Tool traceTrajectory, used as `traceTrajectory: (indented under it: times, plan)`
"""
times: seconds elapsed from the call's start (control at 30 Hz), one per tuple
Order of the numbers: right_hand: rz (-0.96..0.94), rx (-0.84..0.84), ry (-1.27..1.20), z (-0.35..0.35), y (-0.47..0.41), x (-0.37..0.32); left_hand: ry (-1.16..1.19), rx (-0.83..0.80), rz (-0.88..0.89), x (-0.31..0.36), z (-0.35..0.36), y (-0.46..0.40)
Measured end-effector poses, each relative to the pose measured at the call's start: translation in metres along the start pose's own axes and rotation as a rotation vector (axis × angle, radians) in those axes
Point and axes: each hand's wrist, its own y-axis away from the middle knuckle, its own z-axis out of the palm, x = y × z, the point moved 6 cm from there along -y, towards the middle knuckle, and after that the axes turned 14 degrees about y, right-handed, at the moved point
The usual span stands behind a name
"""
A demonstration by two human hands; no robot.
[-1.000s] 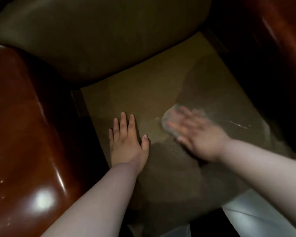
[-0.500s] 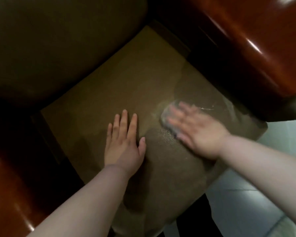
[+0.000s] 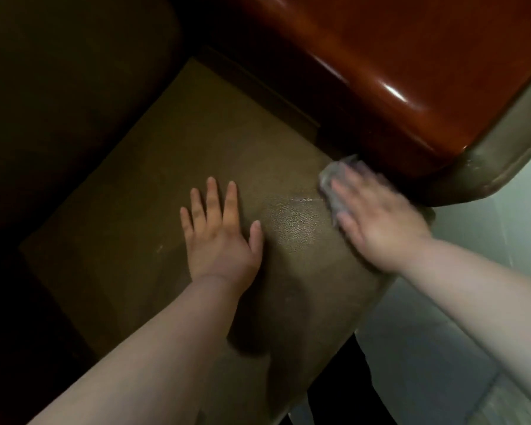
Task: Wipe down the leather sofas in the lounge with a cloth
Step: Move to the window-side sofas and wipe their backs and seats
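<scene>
Mid-wipe: my right hand [image 3: 377, 219] presses the cloth [image 3: 334, 182] flat-fingered on the seat cushion [image 3: 196, 133]; left hand [image 3: 219, 231] braces, released. Next: sweep inward.

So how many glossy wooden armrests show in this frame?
1. The red-brown armrest sits at the upper right, beside the seat cushion, just past the cloth under the right hand. The dark left side may hide another.

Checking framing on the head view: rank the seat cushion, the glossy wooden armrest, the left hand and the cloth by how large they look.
1. seat cushion, the widest area.
2. wooden armrest.
3. left hand.
4. cloth, mostly hidden under the right hand, so only its visible edge counts.
</scene>
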Motion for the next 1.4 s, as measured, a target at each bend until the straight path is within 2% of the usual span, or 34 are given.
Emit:
traceTrajectory:
  times: [0.1, 0.2, 0.27, 0.33, 0.4, 0.47, 0.5, 0.63, 0.73, 0.83, 0.97, 1.03, 1.17, 1.23, 1.33, 1.4]
  plan:
    - [0.318, -0.026, -0.082, 0.006, 0.015, -0.004, -0.007, -0.016, -0.039, 0.005, 0.0, 0.003]
    - [0.313, -0.121, -0.076, 0.012, 0.076, -0.053, 0.025, -0.088, -0.084, 0.01, -0.006, 0.004]
    - [0.269, -0.208, -0.093, 0.018, 0.102, -0.056, 0.055, -0.118, -0.07, 0.015, -0.009, -0.001]
    - [0.35, -0.201, -0.099, 0.02, 0.088, -0.032, 0.058, -0.105, 0.001, 0.025, -0.005, -0.009]
    - [0.52, -0.148, -0.125, 0.015, 0.05, -0.01, 0.033, -0.059, 0.04, 0.031, 0.0, -0.012]
    - [0.657, -0.134, -0.12, 0.014, 0.02, -0.008, 0.006, 0.015, 0.04, 0.032, 0.005, -0.01]
    - [0.667, -0.124, -0.106, 0.014, 0.016, -0.014, 0.0, 0.036, 0.031, 0.03, 0.006, -0.01]
    - [0.458, -0.153, -0.08, 0.015, 0.068, -0.032, 0.031, -0.017, 0.043, 0.03, 0.0, -0.009]
    - [0.469, -0.26, -0.107, 0.018, 0.083, -0.027, 0.018, -0.039, 0.039, 0.031, -0.003, -0.011]
    - [0.531, -0.231, -0.113, 0.003, 0.025, -0.029, -0.001, 0.0, 0.029, 0.03, 0.002, -0.012]
    - [0.21, -0.179, -0.168, -0.014, -0.099, -0.043, 0.008, 0.055, 0.024, 0.026, 0.008, -0.011]
    - [0.114, -0.179, -0.121, -0.017, -0.113, -0.04, 0.012, 0.036, 0.03, 0.026, 0.009, -0.011]
    - [0.225, -0.097, -0.059, -0.017, -0.029, -0.021, 0.029, -0.022, 0.047, 0.027, 0.002, -0.012]
    - [0.299, -0.125, -0.049, -0.011, 0.009, -0.013, 0.053, -0.015, 0.052, 0.026, 0.004, -0.009]
    - [0.398, -0.195, -0.062, -0.004, -0.012, -0.017, 0.1, 0.026, 0.068, 0.023, 0.009, -0.01]
    - [0.324, -0.209, -0.08, -0.002, -0.057, -0.03, 0.087, 0.02, 0.073, 0.023, 0.013, -0.009]
